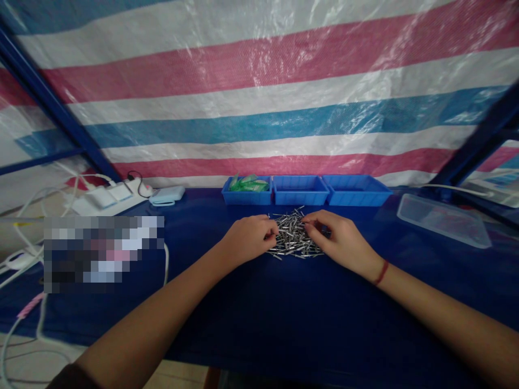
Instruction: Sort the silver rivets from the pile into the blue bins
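A pile of small silvery metal pins [292, 236] lies on the dark blue table [259, 313]. At the pile's left edge is my left hand [252, 237], its fingers curled inward against the pieces; whatever they may hold is hidden. My right hand [338, 237] touches the right side of the pile, with thumb and index finger bent toward each other around the pieces; what lies between the fingertips is too small to name. Behind the pile stand three blue bins: the left bin [248, 200] contains green plastic [247, 185], beside the middle bin [300, 198] and the right bin [359, 198].
A clear plastic lid [444, 220] lies at the right. On the left are a white power strip [111, 199], a light blue box [167, 195], white cables and a pixelated patch. A striped plastic sheet [259, 127] hangs behind the table between blue metal posts.
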`<state>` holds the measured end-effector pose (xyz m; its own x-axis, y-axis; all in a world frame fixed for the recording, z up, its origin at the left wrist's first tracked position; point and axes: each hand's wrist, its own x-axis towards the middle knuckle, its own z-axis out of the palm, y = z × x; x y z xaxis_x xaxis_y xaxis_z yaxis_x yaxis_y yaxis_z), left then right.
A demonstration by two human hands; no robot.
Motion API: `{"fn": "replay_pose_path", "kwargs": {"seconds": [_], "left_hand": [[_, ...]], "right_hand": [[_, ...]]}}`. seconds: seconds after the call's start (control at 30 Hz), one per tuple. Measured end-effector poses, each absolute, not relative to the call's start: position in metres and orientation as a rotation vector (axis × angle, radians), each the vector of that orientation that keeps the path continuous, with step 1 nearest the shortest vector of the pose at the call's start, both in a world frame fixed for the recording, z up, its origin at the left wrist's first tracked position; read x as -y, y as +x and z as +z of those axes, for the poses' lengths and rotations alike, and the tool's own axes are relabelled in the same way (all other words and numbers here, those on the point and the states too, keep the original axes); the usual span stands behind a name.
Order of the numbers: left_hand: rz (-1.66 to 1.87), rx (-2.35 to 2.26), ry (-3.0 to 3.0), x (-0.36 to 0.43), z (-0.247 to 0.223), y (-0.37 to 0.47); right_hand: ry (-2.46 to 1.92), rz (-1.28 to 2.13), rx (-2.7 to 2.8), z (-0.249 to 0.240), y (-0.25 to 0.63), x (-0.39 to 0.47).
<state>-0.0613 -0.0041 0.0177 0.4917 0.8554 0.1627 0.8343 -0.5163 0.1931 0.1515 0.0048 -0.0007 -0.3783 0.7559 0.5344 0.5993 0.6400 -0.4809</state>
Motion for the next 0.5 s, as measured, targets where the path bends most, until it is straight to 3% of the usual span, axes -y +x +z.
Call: {"fn": "replay_pose_path", "kwargs": {"seconds": [0.5], "left_hand": [[0.419,-1.577,2.508,0.0043,0.0135,-0.0572]], "right_hand": [[-1.041,0.277,2.114,-0.0016,0.1496,-0.0027]]}}
